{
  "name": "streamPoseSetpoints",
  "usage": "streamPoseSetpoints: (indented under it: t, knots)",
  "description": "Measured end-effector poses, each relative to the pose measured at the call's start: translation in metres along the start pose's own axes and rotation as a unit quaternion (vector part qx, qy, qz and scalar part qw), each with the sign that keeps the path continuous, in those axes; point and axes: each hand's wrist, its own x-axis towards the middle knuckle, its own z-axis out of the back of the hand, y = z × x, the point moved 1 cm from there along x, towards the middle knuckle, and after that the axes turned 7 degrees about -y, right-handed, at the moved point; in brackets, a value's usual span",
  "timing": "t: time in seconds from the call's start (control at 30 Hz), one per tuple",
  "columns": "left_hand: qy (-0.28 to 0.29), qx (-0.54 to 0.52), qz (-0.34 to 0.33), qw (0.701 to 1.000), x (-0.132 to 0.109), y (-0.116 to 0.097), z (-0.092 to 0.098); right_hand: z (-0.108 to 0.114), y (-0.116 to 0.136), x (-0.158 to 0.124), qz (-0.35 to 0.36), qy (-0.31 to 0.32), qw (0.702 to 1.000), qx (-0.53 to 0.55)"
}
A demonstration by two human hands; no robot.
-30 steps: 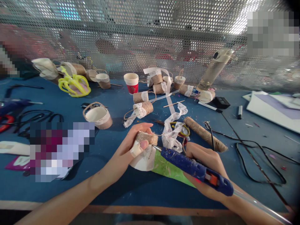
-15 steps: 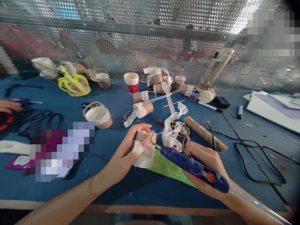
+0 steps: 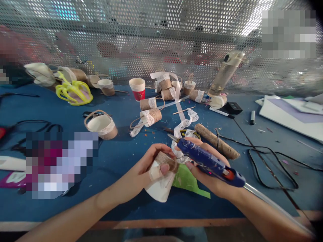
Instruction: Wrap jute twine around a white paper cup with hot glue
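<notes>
My left hand (image 3: 151,164) is wrapped round a white paper cup (image 3: 160,188) that lies tilted, its narrow end bound with brown twine (image 3: 166,161). A bandage covers part of the thumb. In my right hand (image 3: 209,174) is a blue hot glue gun (image 3: 204,158) with a clear glue stick out of its back; its nozzle points up and left, apart from the cup. Beneath the hands lies a green sheet (image 3: 185,179). White lace ribbon (image 3: 180,134) trails just beyond the glue gun, partly hidden by it.
Twine-wrapped cups (image 3: 152,117) and a red-and-white cup stack (image 3: 137,89) stand at the back. A handled paper basket (image 3: 106,129) is at left. On the right lie a twine roll (image 3: 219,143) and black cable (image 3: 252,168). Perforated metal (image 3: 141,40) rises behind.
The glue gun's nozzle has lifted off the twine-bound cup and tilted upward. My left hand has lowered and tipped the cup. The other person's hand at the far left has gone from view.
</notes>
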Motion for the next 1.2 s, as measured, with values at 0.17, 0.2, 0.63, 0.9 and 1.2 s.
streamPoseSetpoints:
  t: [0.17,0.2,0.63,0.9,1.2]
  knots:
    - [0.027,-0.04,0.086,0.995,-0.0021,0.0059,-0.0013,-0.0011,-0.006,-0.0008,-0.034,0.068,0.995,0.063]
    - [0.024,-0.047,0.087,0.995,-0.0021,0.0065,-0.0011,-0.0002,-0.006,-0.0006,-0.042,0.078,0.994,0.067]
    - [-0.05,0.064,0.017,0.997,0.0024,0.0043,0.0008,0.0002,-0.0017,-0.0028,-0.07,0.017,0.996,0.042]
    - [-0.071,0.047,-0.043,0.995,0.0018,0.0061,0.0003,-0.0046,-0.0023,-0.0014,-0.168,-0.011,0.984,0.055]
    - [-0.07,0.072,-0.063,0.993,-0.0028,0.0039,-0.0004,-0.0067,-0.0007,0.0012,-0.192,-0.004,0.979,0.067]
